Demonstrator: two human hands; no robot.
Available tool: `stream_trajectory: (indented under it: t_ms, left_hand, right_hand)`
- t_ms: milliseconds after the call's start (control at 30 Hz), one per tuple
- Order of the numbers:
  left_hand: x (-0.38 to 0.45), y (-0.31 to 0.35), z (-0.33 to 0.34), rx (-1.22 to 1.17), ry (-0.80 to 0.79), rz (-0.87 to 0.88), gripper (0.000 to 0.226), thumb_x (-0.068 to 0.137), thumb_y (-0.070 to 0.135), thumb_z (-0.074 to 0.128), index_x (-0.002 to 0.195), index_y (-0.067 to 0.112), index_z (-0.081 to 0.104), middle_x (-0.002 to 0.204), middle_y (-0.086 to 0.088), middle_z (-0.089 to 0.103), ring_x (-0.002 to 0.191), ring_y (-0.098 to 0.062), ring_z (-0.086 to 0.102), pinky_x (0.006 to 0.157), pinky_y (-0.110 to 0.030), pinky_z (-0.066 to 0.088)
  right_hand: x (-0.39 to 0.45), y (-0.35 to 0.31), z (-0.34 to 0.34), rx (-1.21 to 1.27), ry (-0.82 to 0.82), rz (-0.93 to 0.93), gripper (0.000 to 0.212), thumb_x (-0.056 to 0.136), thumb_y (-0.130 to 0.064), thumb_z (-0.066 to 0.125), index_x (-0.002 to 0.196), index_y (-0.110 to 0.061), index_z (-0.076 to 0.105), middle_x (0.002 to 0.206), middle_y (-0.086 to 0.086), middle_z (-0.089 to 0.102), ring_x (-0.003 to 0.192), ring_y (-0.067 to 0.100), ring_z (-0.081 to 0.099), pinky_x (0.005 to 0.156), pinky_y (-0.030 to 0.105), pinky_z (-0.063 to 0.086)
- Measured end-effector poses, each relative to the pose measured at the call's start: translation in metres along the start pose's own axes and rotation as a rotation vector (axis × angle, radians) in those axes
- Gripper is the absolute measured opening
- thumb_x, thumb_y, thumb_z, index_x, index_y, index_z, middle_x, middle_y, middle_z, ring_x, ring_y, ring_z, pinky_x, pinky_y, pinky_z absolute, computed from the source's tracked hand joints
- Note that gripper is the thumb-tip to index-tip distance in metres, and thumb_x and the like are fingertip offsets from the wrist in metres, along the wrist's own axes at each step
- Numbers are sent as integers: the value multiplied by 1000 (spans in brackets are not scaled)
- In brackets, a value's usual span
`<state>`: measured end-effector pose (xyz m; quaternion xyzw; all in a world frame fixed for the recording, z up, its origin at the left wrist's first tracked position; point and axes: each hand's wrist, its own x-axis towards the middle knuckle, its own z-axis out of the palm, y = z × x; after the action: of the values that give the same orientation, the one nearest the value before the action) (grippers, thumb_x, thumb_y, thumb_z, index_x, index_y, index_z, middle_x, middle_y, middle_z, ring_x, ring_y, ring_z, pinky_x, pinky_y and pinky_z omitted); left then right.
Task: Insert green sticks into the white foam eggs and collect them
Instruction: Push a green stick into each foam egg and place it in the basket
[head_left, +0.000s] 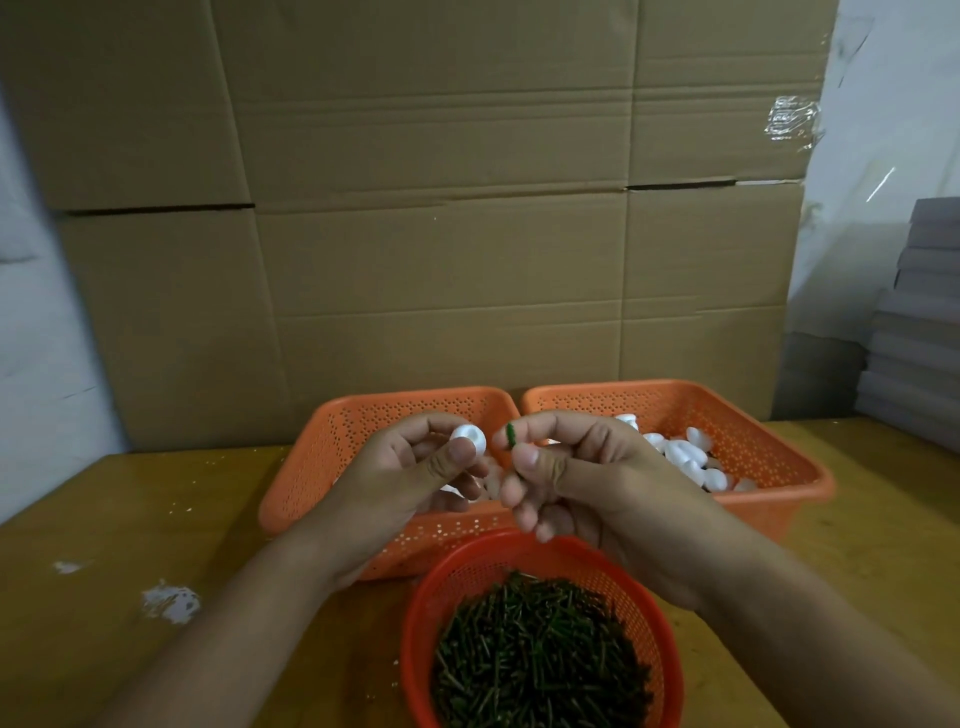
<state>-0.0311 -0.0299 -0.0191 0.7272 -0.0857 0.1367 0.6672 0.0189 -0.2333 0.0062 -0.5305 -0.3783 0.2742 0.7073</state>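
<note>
A small, rounded white foam egg (468, 437) sat pinched between the thumb and curled fingers of the left hand (415, 478), just beside a short green stick (510, 435) clamped between thumb and forefinger of the right hand (582, 478); egg and stick stood apart. Behind the fingers were two orange rectangular baskets: the left basket (322, 467) and the right basket (769, 467), which held perhaps a dozen loose eggs (685, 457). Below the fingers, one round red basket (415, 623) held a heap of green sticks (540, 660) on the wooden table (130, 519).

round basket (415, 623): cut by bottom edge | green stick (510, 434): mostly hidden (right hand (587, 483) grip)
</note>
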Motion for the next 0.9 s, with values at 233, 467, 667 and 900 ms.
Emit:
stream_trajectory:
  t_ms: [233, 467, 667, 900]
  left_hand:
    - [1, -3, -1, -32, 0, 12, 55, 62, 60, 88, 100, 22, 76, 85, -2, 69, 73, -15, 64, 74, -32, 57]
    - [2, -4, -2, -8, 35, 31, 37, 63, 32, 94, 94, 23, 75, 94, -3, 72, 77, -18, 66, 67, -27, 58]
    - [1, -1, -1, -4, 32, 53, 32, 61, 22, 91, 88, 24, 74, 91, -1, 71, 76, -15, 67, 67, -24, 57]
    - [1, 1, 2, 55, 22, 77, 34, 59, 27, 91, 88, 25, 73, 92, -3, 73, 85, -19, 69, 75, -27, 58]
  right_hand:
    - [3, 2, -5, -633, 356, -264, 30, 94, 3, 60, 97, -23, 74, 69, -11, 71, 70, -2, 68, 69, 17, 54]
    - [3, 6, -6, -809, 403, -276, 17, 85, -8, 76, 86, -25, 74, 73, -6, 72, 69, 8, 68, 70, 32, 57]
    - [3, 10, -4, -951, 377, -278, 18, 88, -13, 73, 77, -28, 73, 67, -15, 68, 62, 7, 64, 57, 21, 48]
    - [4, 15, -4, -951, 380, -289, 15, 88, -17, 73, 78, -28, 74, 69, -16, 68, 61, 10, 63, 56, 24, 48]
